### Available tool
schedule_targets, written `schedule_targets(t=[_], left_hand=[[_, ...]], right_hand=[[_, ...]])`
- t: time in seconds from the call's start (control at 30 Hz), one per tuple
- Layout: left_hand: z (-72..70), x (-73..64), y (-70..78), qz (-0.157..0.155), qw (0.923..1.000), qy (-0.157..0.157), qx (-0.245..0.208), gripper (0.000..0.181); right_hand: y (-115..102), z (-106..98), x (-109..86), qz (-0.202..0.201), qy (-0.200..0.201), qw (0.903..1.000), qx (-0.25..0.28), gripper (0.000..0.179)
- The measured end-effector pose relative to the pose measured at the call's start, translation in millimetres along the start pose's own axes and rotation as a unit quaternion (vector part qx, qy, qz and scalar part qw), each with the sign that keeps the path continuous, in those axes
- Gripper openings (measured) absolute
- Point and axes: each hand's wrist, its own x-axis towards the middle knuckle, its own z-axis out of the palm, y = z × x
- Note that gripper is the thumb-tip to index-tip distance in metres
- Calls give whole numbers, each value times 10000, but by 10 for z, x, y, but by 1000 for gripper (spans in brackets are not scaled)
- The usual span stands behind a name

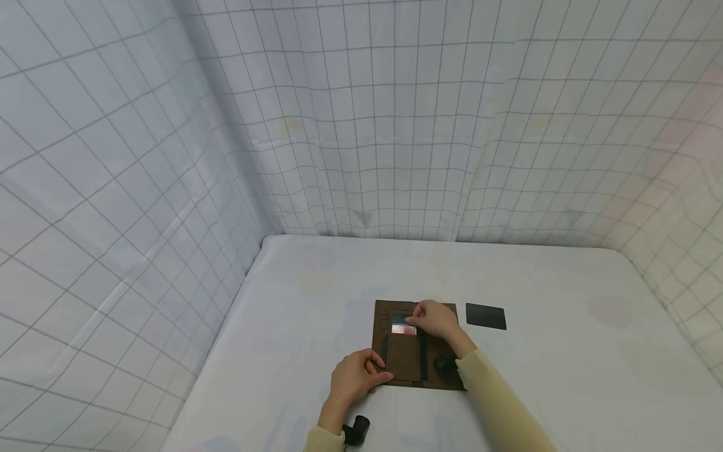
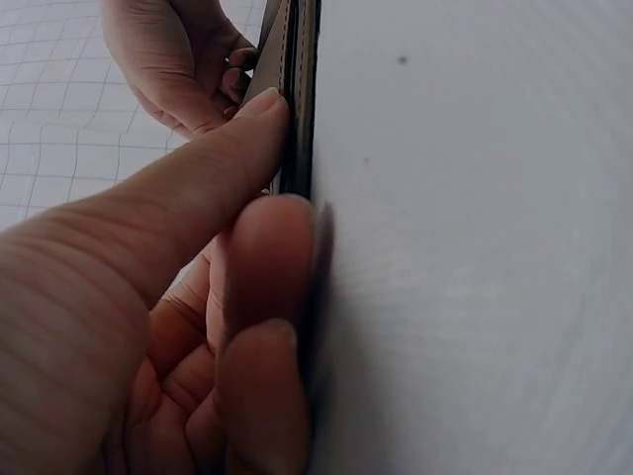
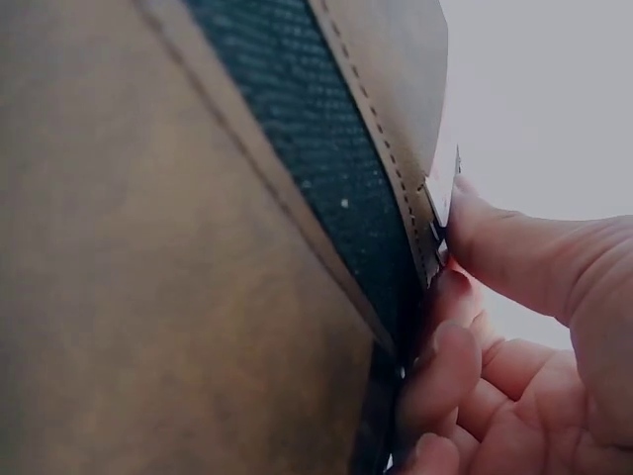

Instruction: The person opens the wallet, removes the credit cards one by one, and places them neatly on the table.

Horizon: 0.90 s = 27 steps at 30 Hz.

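A brown stitched leather folder (image 1: pixel 403 361) lies spread open on the white table. From its inner pocket sticks out a card (image 1: pixel 403 329), blue above and pinkish below. My right hand (image 1: pixel 436 319) pinches the card's upper right part between thumb and fingers; in the right wrist view, the card's edge (image 3: pixel 442 203) shows at the thumb tip. My left hand (image 1: pixel 354 375) holds the folder's lower left edge. Seen from the left wrist, the thumb (image 2: pixel 223 148) lies on the stitched edge (image 2: pixel 297 79), with curled fingers beside it; their contact underneath is hidden.
A flat dark rectangular piece (image 1: pixel 486 316) lies on the table to the right of the folder. A dark textured strip (image 3: pixel 307 129) runs along the folder's inside. Black wrist cameras (image 1: pixel 357 430) sit at both wrists. White grid-patterned cloth (image 1: pixel 367 125) hangs behind the table and at its sides.
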Motion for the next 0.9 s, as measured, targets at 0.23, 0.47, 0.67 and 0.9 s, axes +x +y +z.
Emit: schedule_targets(t=[0.23, 0.47, 0.67, 0.9], left_hand=[[-11, 24, 5, -33, 10000, -29, 1, 24], [-12, 32, 11, 42, 10000, 55, 58, 25], [-21, 14, 19, 22, 10000, 35, 49, 26], [-8, -5, 8, -65, 10000, -26, 43, 25]], right_hand=[[-20, -34, 41, 110, -107, 9999, 57, 21], [-37, -43, 44, 110, -23, 9999, 57, 20], [-51, -45, 43, 80, 34, 9997, 210, 19], [-22, -69, 85, -190, -445, 9988, -79, 21]])
